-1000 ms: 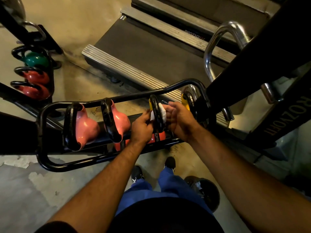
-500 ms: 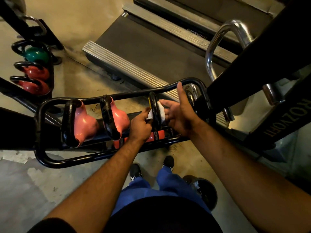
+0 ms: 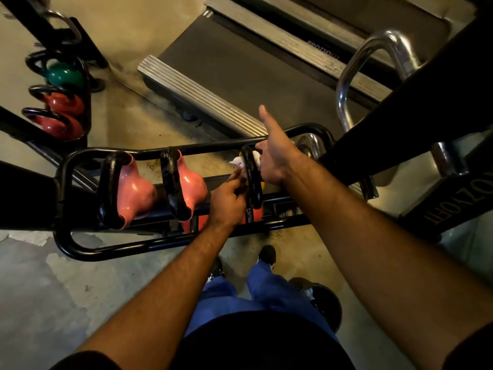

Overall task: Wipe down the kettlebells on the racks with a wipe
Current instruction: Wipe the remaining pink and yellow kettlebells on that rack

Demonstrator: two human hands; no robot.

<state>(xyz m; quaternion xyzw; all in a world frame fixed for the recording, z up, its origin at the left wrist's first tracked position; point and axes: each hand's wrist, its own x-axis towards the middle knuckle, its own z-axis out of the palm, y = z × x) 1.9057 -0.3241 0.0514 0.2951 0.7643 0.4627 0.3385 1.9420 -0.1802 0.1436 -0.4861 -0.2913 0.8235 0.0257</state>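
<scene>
A black tubular rack (image 3: 80,247) holds two pink kettlebells (image 3: 133,193) (image 3: 190,186) and, further right, a yellow kettlebell (image 3: 262,185) with a black handle (image 3: 253,182). A white wipe (image 3: 238,161) is wrapped over the top of that handle and shows on both sides of it. My right hand (image 3: 276,158) presses the wipe against the handle's right side, thumb sticking straight up. My left hand (image 3: 226,202) has its fingers curled against the handle's left side, just below the wipe's loose end. Most of the yellow bell's body is hidden by my hands.
A second rack at far left carries a green kettlebell (image 3: 64,74) and two red ones (image 3: 64,102) (image 3: 57,126). Treadmill decks (image 3: 240,70) lie behind the rack. A chrome bar (image 3: 354,65) and black machine frame (image 3: 426,108) crowd the right. A dark round weight (image 3: 325,305) sits by my feet.
My right hand has slid up along the handle with the wipe, and its thumb has lifted and extended upward. My left hand has stayed by the handle's left side.
</scene>
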